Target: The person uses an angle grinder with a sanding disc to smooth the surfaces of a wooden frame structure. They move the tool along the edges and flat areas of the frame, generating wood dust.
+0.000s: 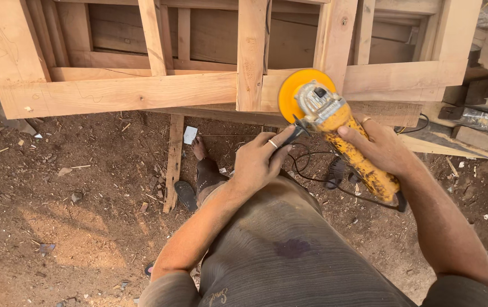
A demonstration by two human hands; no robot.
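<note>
Grey striped shirt (289, 250) lowest in frame. Above it, right hand (383, 149) clenched round yellow angle grinder (343, 128), held over dirt ground (84, 227) just below wooden frame (119, 94). Left hand (260, 162) pinching small black tool (296, 134) against grinder's orange disc guard (290, 91).

Beneath you: bare earth floor (84, 227), reddish-brown, strewn with sawdust, wood chips, scraps. Warm sunlight patch near left. Far side, across your view: large unfinished wooden frame (119, 94), pale rails and uprights, darker panels behind. Narrow wooden slat (173, 162) lying on ground below it. Far right: stacked timber offcuts (482, 139). Small white paper scrap (190, 135) beside slat.
</note>
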